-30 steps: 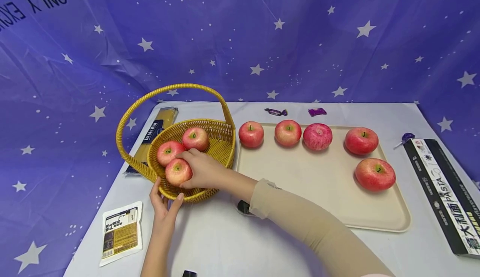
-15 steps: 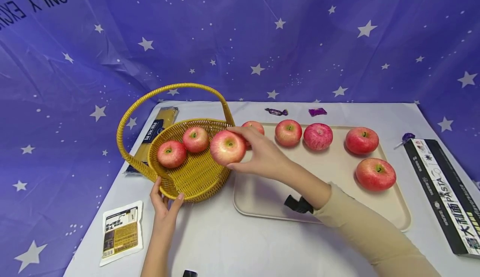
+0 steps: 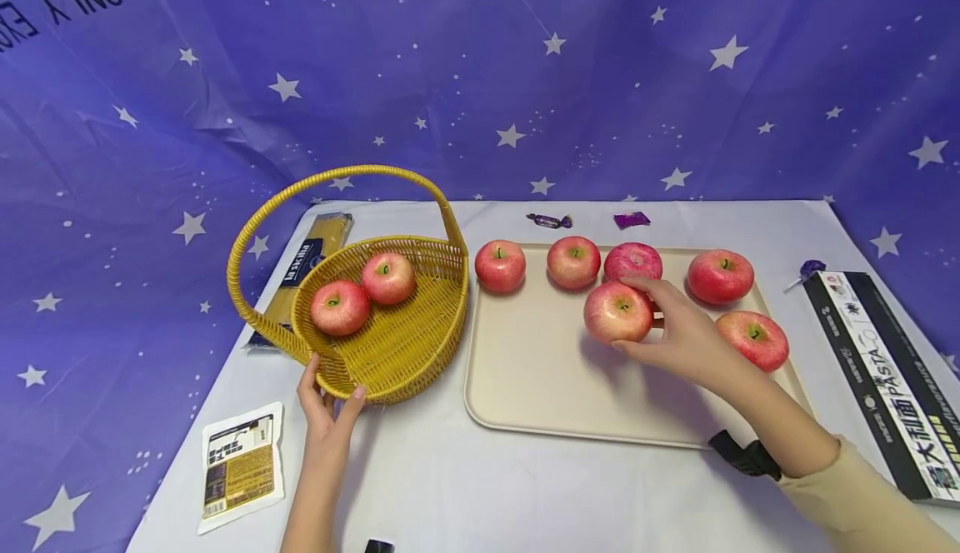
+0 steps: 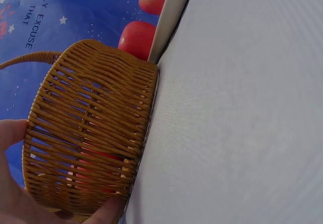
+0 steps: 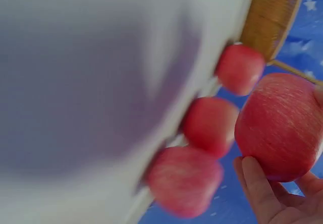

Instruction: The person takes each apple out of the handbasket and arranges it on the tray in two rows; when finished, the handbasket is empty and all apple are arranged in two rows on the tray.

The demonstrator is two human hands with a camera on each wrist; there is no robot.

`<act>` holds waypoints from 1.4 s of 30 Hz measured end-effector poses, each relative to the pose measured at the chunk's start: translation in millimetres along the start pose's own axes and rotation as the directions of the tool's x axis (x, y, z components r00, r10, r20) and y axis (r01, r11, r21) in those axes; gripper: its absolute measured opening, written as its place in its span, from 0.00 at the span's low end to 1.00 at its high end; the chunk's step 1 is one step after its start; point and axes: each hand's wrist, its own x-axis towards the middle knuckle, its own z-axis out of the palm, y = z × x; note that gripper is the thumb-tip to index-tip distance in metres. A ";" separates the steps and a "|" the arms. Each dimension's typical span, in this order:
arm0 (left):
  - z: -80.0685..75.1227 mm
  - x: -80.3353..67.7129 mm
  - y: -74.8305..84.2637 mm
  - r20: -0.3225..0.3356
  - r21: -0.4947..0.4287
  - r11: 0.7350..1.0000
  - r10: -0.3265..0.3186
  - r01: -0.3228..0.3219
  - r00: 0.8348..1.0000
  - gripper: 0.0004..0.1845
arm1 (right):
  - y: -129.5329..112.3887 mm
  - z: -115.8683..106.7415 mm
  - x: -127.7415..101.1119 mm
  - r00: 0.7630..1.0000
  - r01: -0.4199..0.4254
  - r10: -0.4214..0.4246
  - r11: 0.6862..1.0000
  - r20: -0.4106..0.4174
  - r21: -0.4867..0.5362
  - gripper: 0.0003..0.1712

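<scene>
With five apples resting on the tray [image 3: 525, 386] and two left in the basket [image 3: 420, 345], the right hand [image 3: 686, 338] grips a sixth apple [image 3: 617, 312] over the tray, while the left hand [image 3: 327, 399] holds the basket's rim.

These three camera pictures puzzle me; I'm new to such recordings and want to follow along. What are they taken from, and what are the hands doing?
No machine here: a person works with bare hands. The wide picture comes from a camera on the person's head, looking down at a table. The other two come from cameras on each wrist, so they look tilted and very close.

The left hand grips the near rim of a woven yellow basket, which holds two apples. The left wrist view shows that same basket wall from the side.

The right hand holds a red apple just over a beige tray; I cannot tell whether it touches. Five other apples sit on the tray. Pasta packages, a pouch and wrapped sweets lie around.
</scene>
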 end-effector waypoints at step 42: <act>1.1 0.6 -1.3 -0.033 -0.013 1.000 0.014 -0.014 0.999 0.39 | 25.1 -0.6 -8.0 1.000 -0.013 0.010 0.995 -0.024 -0.103 0.47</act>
